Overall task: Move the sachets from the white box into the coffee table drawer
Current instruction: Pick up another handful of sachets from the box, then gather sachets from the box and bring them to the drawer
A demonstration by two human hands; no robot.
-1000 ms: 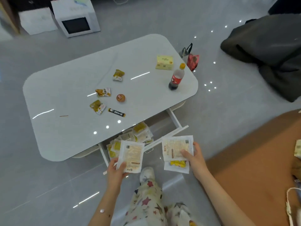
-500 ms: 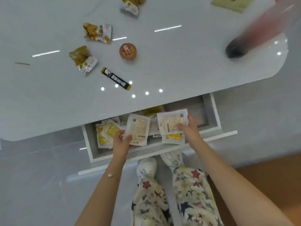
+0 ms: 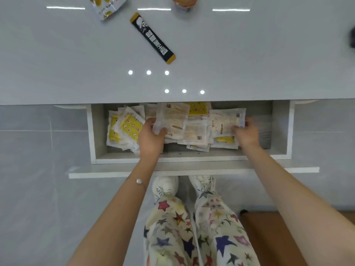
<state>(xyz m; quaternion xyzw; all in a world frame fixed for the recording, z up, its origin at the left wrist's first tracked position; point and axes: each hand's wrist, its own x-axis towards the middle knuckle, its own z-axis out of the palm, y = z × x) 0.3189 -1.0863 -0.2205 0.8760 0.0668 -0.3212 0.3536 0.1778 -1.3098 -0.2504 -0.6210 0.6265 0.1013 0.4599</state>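
**A:** What takes up the most room?

**B:** The table (image 3: 57,54), grey and glossy, across the top. Below its near edge the drawer (image 3: 281,131) is pulled out toward the person's star-print trousers (image 3: 172,237) and white shoes (image 3: 165,186).

**A:** Where are the sachets?

**B:** A pile (image 3: 194,131) lies in the drawer, yellow ones at its left and pale ones in the middle. The drawer's right end is bare.

**A:** And the hands?

**B:** Both are in the drawer. The left hand (image 3: 151,139) has its fingers curled round the lower corner of the left sachet (image 3: 172,118) and holds it raised over the pile. The right hand (image 3: 246,133) is blurred. Its thumb and fingers pinch the right sachet (image 3: 224,121) low over the pile's right side.

**A:** Anything smaller?

**B:** A black stick pack (image 3: 152,38) lies slantwise on the table, and there is a bracelet (image 3: 139,181) on the left wrist.
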